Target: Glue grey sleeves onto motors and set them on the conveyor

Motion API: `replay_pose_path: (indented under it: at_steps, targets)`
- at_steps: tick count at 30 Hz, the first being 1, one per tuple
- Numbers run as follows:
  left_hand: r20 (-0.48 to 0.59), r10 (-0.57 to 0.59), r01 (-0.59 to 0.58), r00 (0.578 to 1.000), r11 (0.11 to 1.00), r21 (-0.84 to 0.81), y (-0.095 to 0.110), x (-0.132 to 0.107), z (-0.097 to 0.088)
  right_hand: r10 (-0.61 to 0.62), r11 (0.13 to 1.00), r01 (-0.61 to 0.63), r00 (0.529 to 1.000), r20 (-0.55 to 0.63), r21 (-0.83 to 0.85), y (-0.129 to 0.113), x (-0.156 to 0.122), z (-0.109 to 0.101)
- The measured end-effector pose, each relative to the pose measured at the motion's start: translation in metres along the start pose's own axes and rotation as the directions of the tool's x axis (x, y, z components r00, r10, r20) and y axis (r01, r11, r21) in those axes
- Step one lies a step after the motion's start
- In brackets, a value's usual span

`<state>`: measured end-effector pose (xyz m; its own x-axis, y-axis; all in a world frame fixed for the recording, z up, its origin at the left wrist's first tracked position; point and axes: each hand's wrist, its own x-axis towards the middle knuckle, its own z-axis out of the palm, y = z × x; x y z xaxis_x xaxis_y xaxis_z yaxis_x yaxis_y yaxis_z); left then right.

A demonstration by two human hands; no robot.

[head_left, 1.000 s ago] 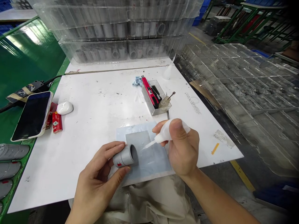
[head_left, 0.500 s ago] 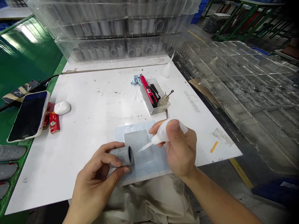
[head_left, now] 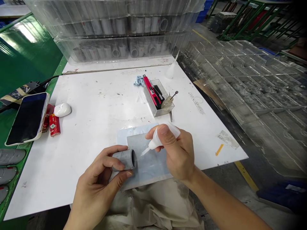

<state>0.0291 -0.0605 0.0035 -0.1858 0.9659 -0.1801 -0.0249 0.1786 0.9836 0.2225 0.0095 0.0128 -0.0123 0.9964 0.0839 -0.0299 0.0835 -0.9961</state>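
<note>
My left hand [head_left: 100,179] is closed around a short grey hollow cylinder [head_left: 123,159], held on its side with the open end facing right. In my right hand [head_left: 176,148] a white squeeze bottle [head_left: 157,139] is gripped between thumb and fingers, its thin nozzle tilted down and left. The nozzle tip is just right of the cylinder's open rim; whether it touches cannot be told. Beneath both hands lies a pale blue sheet [head_left: 153,172] with a grey square piece [head_left: 137,140] on it.
A clear box [head_left: 159,111] holds a red-and-black cutter [head_left: 152,92]. Behind it stands another nozzle bottle [head_left: 170,71]. Stacked trays of cylinders [head_left: 96,49] line the back; more clear trays [head_left: 249,86] are at right. A phone [head_left: 27,116] and white earbud case [head_left: 62,110] lie left.
My right hand has moved left and slightly down with the squeeze bottle, bringing its nozzle closer to the cylinder's open end. My left hand holds the cylinder nearly still.
</note>
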Motion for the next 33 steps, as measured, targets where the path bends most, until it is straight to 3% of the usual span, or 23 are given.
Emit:
replay_pose_path:
  at_steps: [23,33]
  targets:
    - [0.025,-0.020,0.020,0.999,1.000,-0.012,-0.0013,0.0004,-0.0025,-0.011,0.999,0.008,0.997,-0.077,-0.037,-0.0011,0.0010,0.0009]
    - [0.005,-0.017,0.018,1.000,0.998,-0.056,-0.0008,0.0008,-0.0018,-0.062,0.998,0.064,0.996,-0.070,0.029,0.0022,-0.0006,-0.0008]
